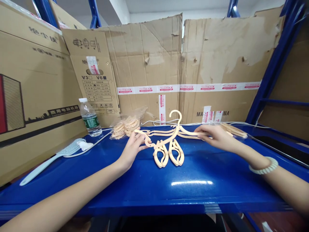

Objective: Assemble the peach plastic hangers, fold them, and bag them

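Observation:
A cream plastic folding clothes hanger is raised over the blue table, its hook pointing up. The fingers of my left hand are closed round its left arm, which is bent at a joint. My right hand pinches a cream hanger arm on the right side; where this arm meets the raised hanger I cannot tell. Just below the hook, two cream folded loop-shaped pieces lie on the table. Behind them are more cream hanger arms, partly hidden by the raised hanger.
Clear bags of folded cream hangers lie at the back left, beside a water bottle. A pale blue brush lies at the left. More cream pieces and a dark flat device are at the right. Cardboard stands behind.

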A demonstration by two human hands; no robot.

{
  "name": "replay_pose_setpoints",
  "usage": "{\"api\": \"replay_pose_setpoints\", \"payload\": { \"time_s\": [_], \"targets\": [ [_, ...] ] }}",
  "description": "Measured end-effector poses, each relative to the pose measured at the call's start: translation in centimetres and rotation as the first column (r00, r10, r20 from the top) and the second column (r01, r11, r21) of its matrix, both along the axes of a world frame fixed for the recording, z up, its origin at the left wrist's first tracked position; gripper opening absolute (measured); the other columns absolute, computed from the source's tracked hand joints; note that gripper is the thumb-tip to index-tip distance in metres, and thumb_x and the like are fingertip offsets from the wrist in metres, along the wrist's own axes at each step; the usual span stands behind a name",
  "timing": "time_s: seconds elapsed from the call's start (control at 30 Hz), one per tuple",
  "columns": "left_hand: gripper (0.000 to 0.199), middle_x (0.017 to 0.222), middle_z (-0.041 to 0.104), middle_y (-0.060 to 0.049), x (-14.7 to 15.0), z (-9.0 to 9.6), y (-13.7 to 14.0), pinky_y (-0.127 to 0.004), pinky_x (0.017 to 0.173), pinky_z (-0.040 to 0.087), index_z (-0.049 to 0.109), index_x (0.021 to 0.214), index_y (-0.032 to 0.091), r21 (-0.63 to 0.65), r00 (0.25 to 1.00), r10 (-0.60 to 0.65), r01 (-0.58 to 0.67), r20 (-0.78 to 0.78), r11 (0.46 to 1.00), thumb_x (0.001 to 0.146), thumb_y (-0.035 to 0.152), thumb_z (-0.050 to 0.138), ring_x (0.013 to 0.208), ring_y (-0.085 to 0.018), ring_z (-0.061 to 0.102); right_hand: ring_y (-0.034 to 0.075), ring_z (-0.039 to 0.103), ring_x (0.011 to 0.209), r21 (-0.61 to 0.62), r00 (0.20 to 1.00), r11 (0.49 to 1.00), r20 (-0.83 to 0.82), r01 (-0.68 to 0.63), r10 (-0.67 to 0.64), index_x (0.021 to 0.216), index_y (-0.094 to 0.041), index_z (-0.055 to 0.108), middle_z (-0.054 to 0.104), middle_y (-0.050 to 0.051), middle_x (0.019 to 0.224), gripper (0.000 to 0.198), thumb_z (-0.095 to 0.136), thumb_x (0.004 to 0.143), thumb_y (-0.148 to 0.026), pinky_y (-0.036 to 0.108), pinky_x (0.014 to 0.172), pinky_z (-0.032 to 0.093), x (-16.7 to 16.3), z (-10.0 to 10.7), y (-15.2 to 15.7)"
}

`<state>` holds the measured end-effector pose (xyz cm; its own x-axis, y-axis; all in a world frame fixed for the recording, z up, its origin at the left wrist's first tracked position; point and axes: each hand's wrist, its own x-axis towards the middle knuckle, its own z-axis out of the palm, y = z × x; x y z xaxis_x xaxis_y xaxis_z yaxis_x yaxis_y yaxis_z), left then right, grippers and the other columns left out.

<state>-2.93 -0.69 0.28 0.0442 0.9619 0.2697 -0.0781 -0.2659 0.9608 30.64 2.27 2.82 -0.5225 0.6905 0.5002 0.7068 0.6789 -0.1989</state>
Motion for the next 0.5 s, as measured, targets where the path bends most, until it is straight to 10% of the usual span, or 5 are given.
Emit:
{"api": "replay_pose_setpoints", "payload": {
  "time_s": [0.3,0.5],
  "targets": [
    [0.049,0.078,0.059,-0.001,0.4,-1.1,-0.5,-0.025,0.058,0.044,0.044,0.129,0.017,0.123,0.893,-0.209,0.278,-0.399,0.953,0.089,0.044,0.05,0.059,-0.012,0.052,0.021,0.065,0.085,0.022,0.991,0.991,-0.002,-0.134,0.134,0.105,-0.019,0.06,0.068,0.009,0.097,0.023,0.046,0.092,-0.032,0.033,0.074,0.051,-2.1,-0.9,-1.1],
    [0.038,0.06,0.046,0.004,0.4,-0.5,-0.8,-0.022,0.053,0.035,0.061,0.107,0.012,0.13,0.909,-0.102,0.167,-0.404,0.977,0.087,0.043,0.052,0.055,-0.01,0.042,0.02,0.062,0.084,0.153,0.982,0.97,0.067,-0.187,0.179,0.112,-0.019,0.061,0.065,0.009,0.091,0.025,0.044,0.094,-0.026,0.033,0.074,0.05,-2.0,-1.0,-1.0]
  ]
}}
